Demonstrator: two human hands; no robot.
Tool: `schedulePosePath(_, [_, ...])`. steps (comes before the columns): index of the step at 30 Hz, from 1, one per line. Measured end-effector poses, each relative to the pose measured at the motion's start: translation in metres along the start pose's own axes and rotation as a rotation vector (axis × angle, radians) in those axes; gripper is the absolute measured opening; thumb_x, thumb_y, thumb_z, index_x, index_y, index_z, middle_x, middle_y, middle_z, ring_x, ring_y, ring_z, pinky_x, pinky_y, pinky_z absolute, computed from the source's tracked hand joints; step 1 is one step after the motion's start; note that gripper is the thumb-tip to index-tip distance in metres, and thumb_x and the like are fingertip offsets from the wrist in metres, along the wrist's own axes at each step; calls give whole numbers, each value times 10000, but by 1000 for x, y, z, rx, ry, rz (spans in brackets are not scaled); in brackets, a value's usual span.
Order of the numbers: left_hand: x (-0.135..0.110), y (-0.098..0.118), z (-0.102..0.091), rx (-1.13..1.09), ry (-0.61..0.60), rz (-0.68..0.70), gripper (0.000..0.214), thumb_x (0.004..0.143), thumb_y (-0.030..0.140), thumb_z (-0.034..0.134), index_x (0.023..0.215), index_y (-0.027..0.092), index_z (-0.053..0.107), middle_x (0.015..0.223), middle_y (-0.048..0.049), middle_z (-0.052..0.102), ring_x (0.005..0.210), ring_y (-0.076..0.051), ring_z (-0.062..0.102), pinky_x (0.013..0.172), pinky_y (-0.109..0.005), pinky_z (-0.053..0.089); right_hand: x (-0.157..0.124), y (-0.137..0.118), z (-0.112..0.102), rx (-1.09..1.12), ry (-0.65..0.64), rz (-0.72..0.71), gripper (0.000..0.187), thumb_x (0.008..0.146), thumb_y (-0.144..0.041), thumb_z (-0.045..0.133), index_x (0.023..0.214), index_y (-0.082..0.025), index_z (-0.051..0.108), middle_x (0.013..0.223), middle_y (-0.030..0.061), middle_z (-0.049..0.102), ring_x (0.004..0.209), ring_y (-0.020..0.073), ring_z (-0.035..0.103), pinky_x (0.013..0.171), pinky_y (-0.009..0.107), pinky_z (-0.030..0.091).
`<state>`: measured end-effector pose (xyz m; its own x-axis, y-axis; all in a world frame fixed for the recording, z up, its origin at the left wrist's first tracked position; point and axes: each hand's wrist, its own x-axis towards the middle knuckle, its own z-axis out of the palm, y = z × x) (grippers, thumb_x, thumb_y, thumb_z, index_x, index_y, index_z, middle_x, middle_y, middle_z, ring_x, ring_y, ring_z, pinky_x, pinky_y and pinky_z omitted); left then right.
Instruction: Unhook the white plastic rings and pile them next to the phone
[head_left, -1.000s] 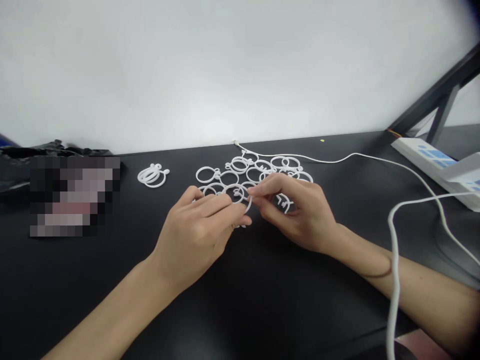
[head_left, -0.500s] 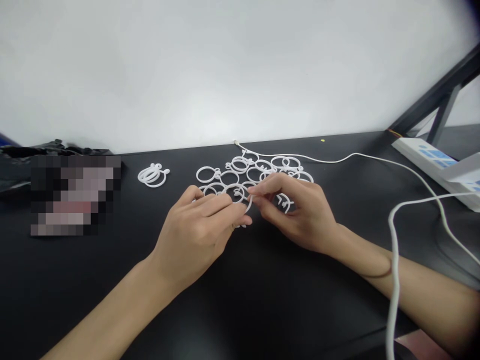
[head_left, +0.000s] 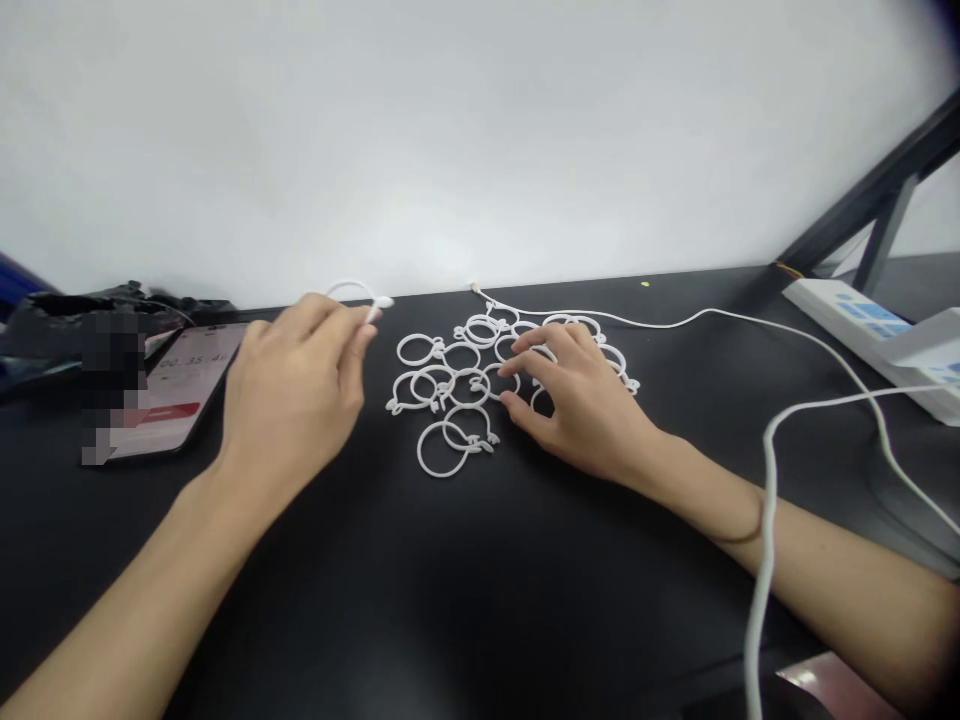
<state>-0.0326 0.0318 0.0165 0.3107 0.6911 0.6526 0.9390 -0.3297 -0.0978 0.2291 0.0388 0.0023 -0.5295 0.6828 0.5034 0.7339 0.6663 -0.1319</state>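
Note:
My left hand (head_left: 296, 385) is raised at the left, its thumb and fingers pinched on a white curtain ring (head_left: 384, 301) with a small eyelet. The ring's lower part is hidden by the fingers. My right hand (head_left: 581, 400) hovers over the right side of a loose spread of white curtain rings (head_left: 467, 371), thumb and fingers apart. Its fingertips are close to one ring; whether they touch it I cannot tell. Two overlapping rings (head_left: 441, 475) lie at the front of the spread, nearest to me.
On the left a phone (head_left: 169, 395) showing a timer lies beside crumpled black plastic (head_left: 52, 325). A white cable (head_left: 660, 324) runs along the back, and a thicker one (head_left: 763, 520) crosses before my right forearm. A white power strip (head_left: 847, 310) sits at the right.
My left hand has moved left and up, carrying a curtain ring away from the spread. The right hand has parted from it and opened. The small separate group of rings is now hidden.

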Motion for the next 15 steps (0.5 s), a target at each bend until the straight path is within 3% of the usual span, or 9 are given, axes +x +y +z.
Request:
schedulePosePath(4, [-5, -26, 9, 46, -66, -155, 211, 967, 282, 476, 955, 183, 663, 847, -46, 624, 699, -192, 518, 631, -340, 285, -1, 0, 1, -3, -67, -12, 99, 883, -209, 605, 898, -151, 685, 1120, 145, 607, 1065, 287, 494, 950, 465, 466])
schedulePosePath(8, [-13, -39, 16, 85, -136, -118, 241, 934, 307, 500, 804, 187, 664, 693, -43, 571, 655, -210, 485, 607, -338, 210, -1, 0, 1, -7, -96, -12, 95, 888, -185, 598, 873, -152, 687, 1108, 144, 610, 1052, 288, 498, 938, 467, 474])
schedulePosePath(15, [-12, -47, 18, 120, -41, -81, 169, 885, 354, 590, 803, 222, 655, 703, -19, 635, 625, -185, 462, 596, -323, 192, 1, -3, 0, 34, -31, 5, 90, 892, -168, 586, 847, -155, 663, 1073, 146, 632, 1011, 278, 517, 908, 465, 479])
